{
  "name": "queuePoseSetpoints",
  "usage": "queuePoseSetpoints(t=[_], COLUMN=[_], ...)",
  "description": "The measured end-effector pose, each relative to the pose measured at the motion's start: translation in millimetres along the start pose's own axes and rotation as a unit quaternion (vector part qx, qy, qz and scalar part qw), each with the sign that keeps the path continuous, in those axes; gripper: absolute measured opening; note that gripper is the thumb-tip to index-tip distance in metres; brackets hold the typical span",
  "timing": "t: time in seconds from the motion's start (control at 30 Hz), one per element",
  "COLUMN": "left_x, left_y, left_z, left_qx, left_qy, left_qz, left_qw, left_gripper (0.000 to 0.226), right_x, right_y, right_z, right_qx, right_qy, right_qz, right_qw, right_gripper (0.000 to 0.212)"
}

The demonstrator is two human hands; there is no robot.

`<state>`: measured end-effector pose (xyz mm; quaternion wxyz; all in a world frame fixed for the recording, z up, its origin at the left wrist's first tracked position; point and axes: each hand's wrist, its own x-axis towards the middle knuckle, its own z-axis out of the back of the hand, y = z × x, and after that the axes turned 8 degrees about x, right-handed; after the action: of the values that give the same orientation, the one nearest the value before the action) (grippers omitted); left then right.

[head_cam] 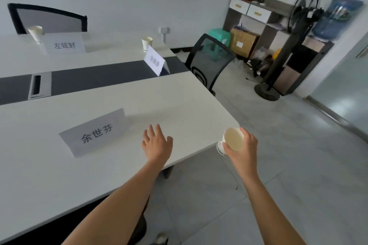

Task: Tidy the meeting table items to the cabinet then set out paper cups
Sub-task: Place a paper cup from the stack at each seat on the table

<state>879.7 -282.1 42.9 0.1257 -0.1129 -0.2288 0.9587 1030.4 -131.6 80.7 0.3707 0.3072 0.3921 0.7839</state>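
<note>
Cup: the paper cup (232, 140) is in my right hand (244, 146). Fingers and thumb are curled round its wall just under the rim, and the mouth is tipped up at me, cream inside showing.
Place: it's just off the near right corner of the table (179, 95), out over the floor tiles and clear of the tabletop.
Left hand: my left hand (156, 145) is over the surface by the near edge, palm down, fingers straight and spread, holding nothing. Whether it touches the top, I can't tell.
Between hands: the cup is to the right of my left hand, with the table corner between them.
Writing: the name card (95, 132) just left of my left hand reads 余世芬 in dark characters. The far card (63, 44) shows three characters too soft to be sure of. The third card (156, 61), at the right end of the dark centre strip, is blurred. The dark print on my cup's white outer wall is unreadable.
Other cups: the second cup (35, 33) stands upright behind the far card, and the third cup (147, 42) just behind the third card.
Materials: smooth white tabletop with rounded corners, folded white paper tent cards, and tapered round paper cups.
</note>
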Motion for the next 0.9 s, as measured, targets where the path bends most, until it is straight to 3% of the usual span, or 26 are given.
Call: queuePoseSetpoints(t=[0.33,0.6,0.9], left_x=[-3,-4,4], left_y=[168,183,179], left_z=[13,0,-11], left_qx=[0.046,0.025,0.078], left_qy=[-0.012,-0.023,0.061], left_qz=[0.22,0.283,0.296], left_qw=[0.974,0.959,0.95], left_gripper=[0.059,0.068,0.077], right_x=[40,69,95], right_y=[35,47,51], right_z=[-131,-215,-263], right_qx=[0.035,-0.028,-0.047], right_qy=[0.247,0.358,0.397], right_qz=[0.037,0.106,0.126], right_qw=[0.968,0.927,0.908], right_gripper=[0.067,0.063,0.066])
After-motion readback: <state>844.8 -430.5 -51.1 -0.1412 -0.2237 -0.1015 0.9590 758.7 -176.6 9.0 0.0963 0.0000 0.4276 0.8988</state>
